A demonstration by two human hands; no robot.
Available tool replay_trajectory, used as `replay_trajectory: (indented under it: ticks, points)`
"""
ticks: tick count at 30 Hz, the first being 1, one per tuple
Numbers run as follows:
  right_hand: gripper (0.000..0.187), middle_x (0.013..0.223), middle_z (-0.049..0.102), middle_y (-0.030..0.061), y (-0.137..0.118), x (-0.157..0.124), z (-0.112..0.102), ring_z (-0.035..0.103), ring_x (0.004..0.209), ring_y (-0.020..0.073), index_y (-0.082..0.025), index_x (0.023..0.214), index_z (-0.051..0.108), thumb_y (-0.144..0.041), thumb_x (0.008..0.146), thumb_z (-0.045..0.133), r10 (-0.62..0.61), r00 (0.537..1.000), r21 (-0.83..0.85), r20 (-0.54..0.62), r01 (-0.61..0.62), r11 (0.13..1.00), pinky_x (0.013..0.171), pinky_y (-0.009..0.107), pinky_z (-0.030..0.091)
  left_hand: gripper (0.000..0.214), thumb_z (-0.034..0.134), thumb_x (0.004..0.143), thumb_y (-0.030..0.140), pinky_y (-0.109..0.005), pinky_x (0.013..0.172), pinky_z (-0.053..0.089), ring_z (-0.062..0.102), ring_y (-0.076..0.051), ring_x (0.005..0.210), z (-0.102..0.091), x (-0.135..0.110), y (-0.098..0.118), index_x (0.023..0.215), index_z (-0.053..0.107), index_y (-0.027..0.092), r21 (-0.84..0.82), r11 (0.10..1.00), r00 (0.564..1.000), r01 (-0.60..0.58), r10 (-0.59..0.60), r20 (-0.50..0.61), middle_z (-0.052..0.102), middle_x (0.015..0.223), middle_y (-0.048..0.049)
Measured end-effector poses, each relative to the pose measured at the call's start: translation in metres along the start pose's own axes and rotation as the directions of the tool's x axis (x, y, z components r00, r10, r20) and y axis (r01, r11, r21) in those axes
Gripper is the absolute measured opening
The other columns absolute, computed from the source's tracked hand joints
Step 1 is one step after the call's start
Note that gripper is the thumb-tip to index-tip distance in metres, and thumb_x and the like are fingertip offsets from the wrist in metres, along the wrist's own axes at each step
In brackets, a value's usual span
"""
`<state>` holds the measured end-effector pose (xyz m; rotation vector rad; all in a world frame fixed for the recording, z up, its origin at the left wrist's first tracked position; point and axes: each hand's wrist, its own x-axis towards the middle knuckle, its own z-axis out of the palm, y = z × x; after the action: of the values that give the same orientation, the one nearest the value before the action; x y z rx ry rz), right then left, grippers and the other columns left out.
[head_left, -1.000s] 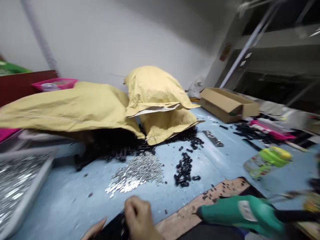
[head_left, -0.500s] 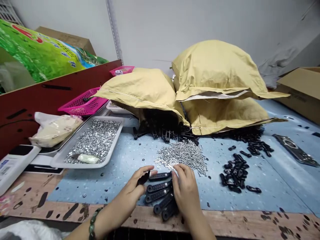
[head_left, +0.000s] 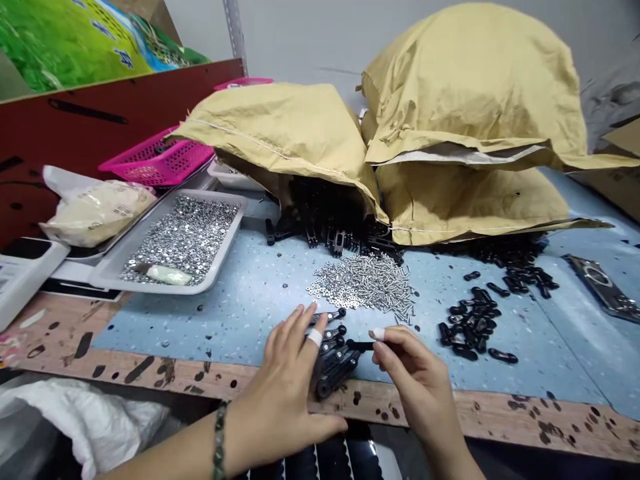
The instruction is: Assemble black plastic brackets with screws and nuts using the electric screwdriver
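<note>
Several black plastic arms (head_left: 333, 370) with screws in them lie fanned out at the table's front edge. My left hand (head_left: 283, 383) rests over their left side, its fingers stretched and apart, hiding part of them. One finger wears a white wrap. My right hand (head_left: 423, 377) pinches the end of a slim black plastic piece (head_left: 364, 345) between thumb and index finger; its other end overlaps the fanned arms. Just beyond lie a pile of silver screws (head_left: 380, 283) and a patch of small nuts (head_left: 333, 287). Short black links (head_left: 470, 323) are heaped to the right.
A white tray of nuts (head_left: 185, 233) stands at left, beside a pink basket (head_left: 160, 160) and a plastic bag (head_left: 97, 210). Yellow sacks (head_left: 470, 87) fill the back, black parts spilling from under them. A flat packaged item (head_left: 603, 283) lies far right.
The view has tilted down. My left hand has come over the black arms, fingers now spread. My right hand has drawn back to the right and now pinches a slim black piece.
</note>
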<state>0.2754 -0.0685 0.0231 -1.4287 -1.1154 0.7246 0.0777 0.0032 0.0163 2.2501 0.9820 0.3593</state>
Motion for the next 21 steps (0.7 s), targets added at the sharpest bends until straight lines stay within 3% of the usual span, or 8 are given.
replay_trajectory:
  ticks: [4,8,11,17,21]
  points:
    - [0.017,0.067,0.056,0.0003,0.013,-0.004,0.005,0.055,0.056,0.0116,-0.02,0.079,0.068,-0.036,0.079,0.067,0.255,0.965,0.118,0.063,-0.261,0.958,0.047,0.02,0.047,0.088,0.065,0.081,0.033,-0.06,0.11,0.011,0.014,-0.036,0.139,0.009,-0.003,-0.006,0.149,0.009,0.023,0.296,0.944,0.981,-0.143,0.174,-0.081,0.018,0.154,-0.0122]
    - [0.028,0.067,0.058,0.0019,0.02,-0.007,0.018,0.056,0.053,0.0127,-0.016,0.078,0.068,-0.044,0.073,0.07,0.374,0.916,0.117,0.143,-0.391,0.913,0.045,0.022,0.049,0.065,0.052,0.083,0.013,-0.047,0.111,0.003,0.037,-0.027,0.13,-0.006,-0.02,-0.015,0.143,0.029,0.025,0.323,0.88,0.936,-0.349,0.341,0.085,0.046,0.141,-0.0041]
    - [0.026,0.069,0.056,0.0017,0.026,-0.011,0.023,0.056,0.055,0.013,-0.017,0.078,0.067,-0.042,0.077,0.066,0.345,0.924,0.04,0.164,-0.356,0.934,0.047,0.023,0.049,0.07,0.051,0.075,0.006,-0.042,0.11,0.002,0.045,-0.025,0.124,-0.009,-0.031,-0.017,0.141,0.035,0.023,0.269,0.86,0.9,-0.433,0.396,0.182,0.054,0.134,-0.0029]
    - [0.018,0.068,0.054,0.001,0.027,-0.014,0.025,0.055,0.055,0.0128,-0.018,0.079,0.066,-0.033,0.083,0.058,0.257,0.952,-0.141,0.168,-0.235,0.962,0.047,0.022,0.045,0.071,0.052,0.072,0.008,-0.042,0.107,0.006,0.043,-0.027,0.125,-0.002,-0.034,-0.016,0.14,0.036,0.02,0.272,0.872,0.909,-0.406,0.356,0.218,0.052,0.136,-0.0058]
    - [0.015,0.072,0.057,0.0022,0.026,-0.016,0.028,0.056,0.058,0.0133,-0.018,0.08,0.063,-0.028,0.086,0.053,0.146,0.975,-0.313,0.165,-0.088,0.945,0.051,0.023,0.045,0.073,0.05,0.073,0.009,-0.043,0.106,0.006,0.042,-0.027,0.125,0.001,-0.036,-0.014,0.142,0.031,0.019,0.295,0.871,0.914,-0.393,0.335,0.228,0.051,0.136,-0.0076]
